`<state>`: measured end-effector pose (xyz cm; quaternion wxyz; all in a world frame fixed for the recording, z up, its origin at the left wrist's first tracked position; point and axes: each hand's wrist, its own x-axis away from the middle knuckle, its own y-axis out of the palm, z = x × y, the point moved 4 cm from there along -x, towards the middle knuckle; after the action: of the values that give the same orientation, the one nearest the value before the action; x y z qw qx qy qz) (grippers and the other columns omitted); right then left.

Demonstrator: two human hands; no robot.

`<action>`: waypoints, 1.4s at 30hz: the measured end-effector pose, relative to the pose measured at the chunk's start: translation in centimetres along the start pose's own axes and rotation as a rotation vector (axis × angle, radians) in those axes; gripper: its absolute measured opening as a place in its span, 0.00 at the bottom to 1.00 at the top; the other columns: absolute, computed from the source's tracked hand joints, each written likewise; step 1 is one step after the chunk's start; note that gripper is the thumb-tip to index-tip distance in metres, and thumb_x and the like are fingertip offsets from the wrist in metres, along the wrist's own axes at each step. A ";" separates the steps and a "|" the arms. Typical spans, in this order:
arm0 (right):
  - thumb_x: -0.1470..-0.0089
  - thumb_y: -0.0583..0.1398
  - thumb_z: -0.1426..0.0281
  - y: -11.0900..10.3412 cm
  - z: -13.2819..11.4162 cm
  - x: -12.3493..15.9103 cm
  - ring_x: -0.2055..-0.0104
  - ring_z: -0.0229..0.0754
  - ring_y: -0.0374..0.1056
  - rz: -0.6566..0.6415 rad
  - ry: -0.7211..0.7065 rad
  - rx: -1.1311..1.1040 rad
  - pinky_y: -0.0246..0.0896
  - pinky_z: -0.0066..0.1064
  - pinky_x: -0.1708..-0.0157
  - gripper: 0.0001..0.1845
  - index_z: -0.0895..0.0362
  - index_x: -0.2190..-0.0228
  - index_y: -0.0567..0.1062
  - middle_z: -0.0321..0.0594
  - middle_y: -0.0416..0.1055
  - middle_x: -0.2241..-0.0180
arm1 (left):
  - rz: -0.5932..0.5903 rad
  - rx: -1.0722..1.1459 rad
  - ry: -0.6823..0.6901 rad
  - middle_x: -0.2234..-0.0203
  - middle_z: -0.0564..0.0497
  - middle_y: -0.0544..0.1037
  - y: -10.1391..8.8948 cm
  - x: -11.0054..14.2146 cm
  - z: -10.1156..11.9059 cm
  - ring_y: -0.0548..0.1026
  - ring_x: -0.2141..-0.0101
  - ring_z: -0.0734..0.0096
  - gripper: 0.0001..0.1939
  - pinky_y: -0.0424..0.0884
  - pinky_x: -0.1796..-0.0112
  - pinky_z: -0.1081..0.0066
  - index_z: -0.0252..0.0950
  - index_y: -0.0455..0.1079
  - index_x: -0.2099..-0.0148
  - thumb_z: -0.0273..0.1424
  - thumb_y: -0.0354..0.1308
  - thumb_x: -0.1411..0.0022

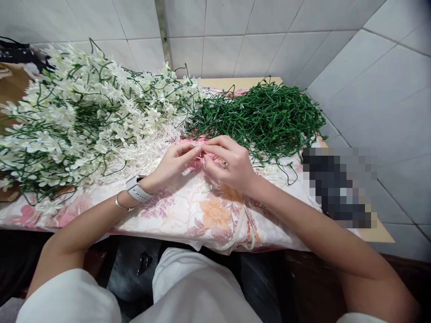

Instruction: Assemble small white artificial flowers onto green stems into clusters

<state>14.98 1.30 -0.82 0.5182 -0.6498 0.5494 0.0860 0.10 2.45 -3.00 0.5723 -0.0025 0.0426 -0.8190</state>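
My left hand point(180, 160) and my right hand point(232, 163) meet over the middle of the table, fingertips pinched close together. Something small and pale seems to sit between them, but my fingers hide most of it. Just behind my hands lies a tangled heap of green plastic stems point(266, 119). To the left spreads a large pile of white artificial flowers point(111, 114) on green stems. Between that pile and my left hand are many loose thin white pieces point(141, 154). A pink patch shows beneath my fingers.
A floral cloth point(175, 215) covers the table. Tiled walls point(222, 54) stand behind and to the right. At the table's right end is a dark, pixelated object point(336, 188). Brown material point(13, 85) lies at the far left.
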 end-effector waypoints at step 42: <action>0.40 0.53 0.70 -4.7 5.7 -2.3 0.51 0.52 0.65 0.035 0.080 0.398 0.52 0.53 0.49 0.10 0.52 0.70 0.73 0.43 0.72 0.61 | 0.162 0.003 -0.097 0.82 0.55 0.66 -0.7 -0.5 -0.7 0.61 0.81 0.80 0.12 0.55 0.80 0.76 0.35 0.66 0.76 0.34 0.57 0.43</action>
<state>20.46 6.48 0.94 0.6125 -0.5278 0.5870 -0.0413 -0.39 3.23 -3.59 0.6380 -0.0380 0.0135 -0.7690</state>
